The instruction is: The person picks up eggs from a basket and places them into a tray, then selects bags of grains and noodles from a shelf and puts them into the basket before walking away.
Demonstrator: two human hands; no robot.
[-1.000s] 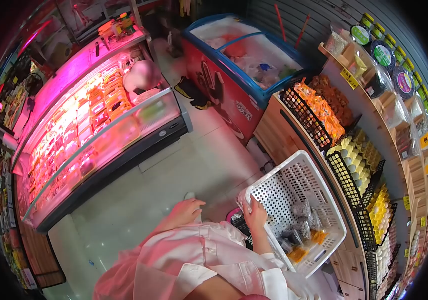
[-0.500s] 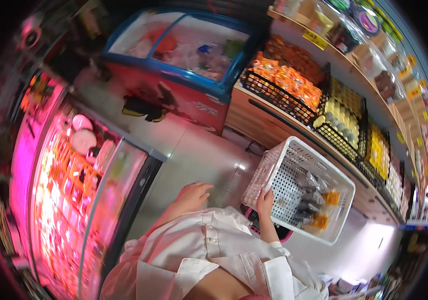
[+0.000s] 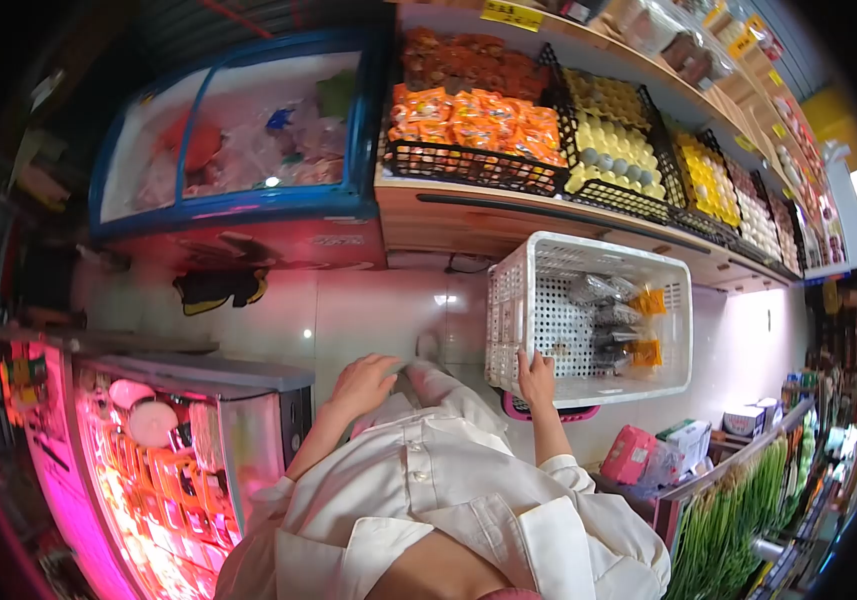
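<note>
My right hand (image 3: pixel 536 380) grips the near left rim of a white perforated plastic basket (image 3: pixel 508 325), the thumb over the edge. Inside the basket, toward its right side, lie several clear bags of dark contents (image 3: pixel 613 316) with orange labels; what is in them cannot be made out. My left hand (image 3: pixel 361 386) hangs free in front of my body with its fingers stretched out, touching nothing. Partly hidden under the basket's near side is a pink-rimmed dark basket (image 3: pixel 578 412).
Ahead left stands a blue-framed chest freezer (image 3: pixel 238 200). Along the wooden counter (image 3: pixel 508 222) sit black crates of orange packets (image 3: pixel 478 125) and eggs (image 3: pixel 616 158). A pink-lit display case (image 3: pixel 278 378) flanks me on the left; green stalks (image 3: pixel 733 525) rise at lower right.
The view has turned to the right, bringing the green stalks into sight and shifting the freezer and counter leftward. My right hand stays on the basket rim; my left remains free.
</note>
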